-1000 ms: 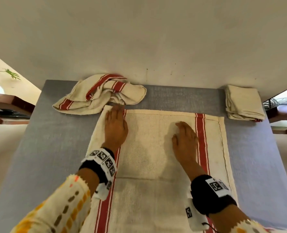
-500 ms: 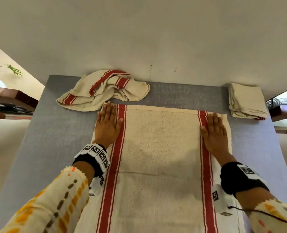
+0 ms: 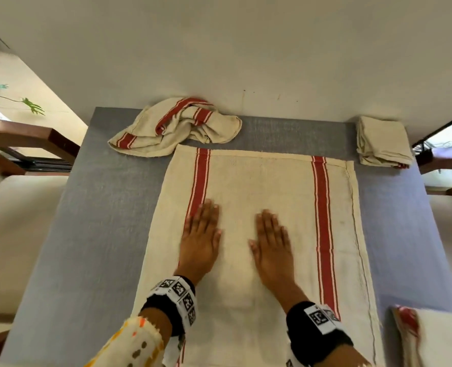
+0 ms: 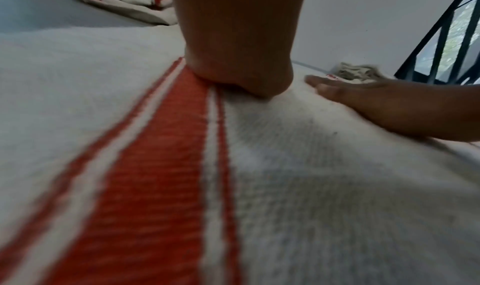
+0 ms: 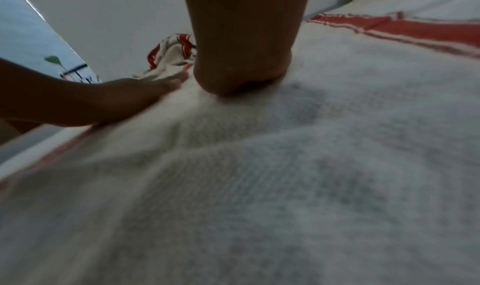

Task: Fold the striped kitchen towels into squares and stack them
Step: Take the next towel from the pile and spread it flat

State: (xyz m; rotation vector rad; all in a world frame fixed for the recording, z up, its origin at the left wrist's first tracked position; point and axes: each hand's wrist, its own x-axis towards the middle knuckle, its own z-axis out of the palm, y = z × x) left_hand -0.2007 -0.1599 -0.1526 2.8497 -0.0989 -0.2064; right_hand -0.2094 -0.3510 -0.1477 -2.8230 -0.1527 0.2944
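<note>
A cream kitchen towel with two red stripes [image 3: 259, 186] lies spread flat on the grey table [image 3: 100, 207]. My left hand [image 3: 201, 234] lies flat on it beside the left stripe, fingers straight. My right hand [image 3: 272, 239] presses flat on the towel's middle, close to the left one. In the left wrist view the heel of my left hand [image 4: 241, 69] sits on the red stripe [image 4: 155, 156], with my right hand [image 4: 376, 104] to its right. The right wrist view has my right hand [image 5: 241, 74] on the towel's plain cream cloth [image 5: 285, 176] and my left hand [image 5: 103, 102] alongside.
A crumpled striped towel [image 3: 177, 125] lies at the table's back left, touching the wall. A folded cream towel stack [image 3: 382, 143] sits at the back right corner. Another folded towel [image 3: 436, 337] is at the near right. Wooden furniture [image 3: 26, 136] stands left of the table.
Both hands slid from the towel's far corners back toward me and inward to its middle. The towel now lies smoother and flatter.
</note>
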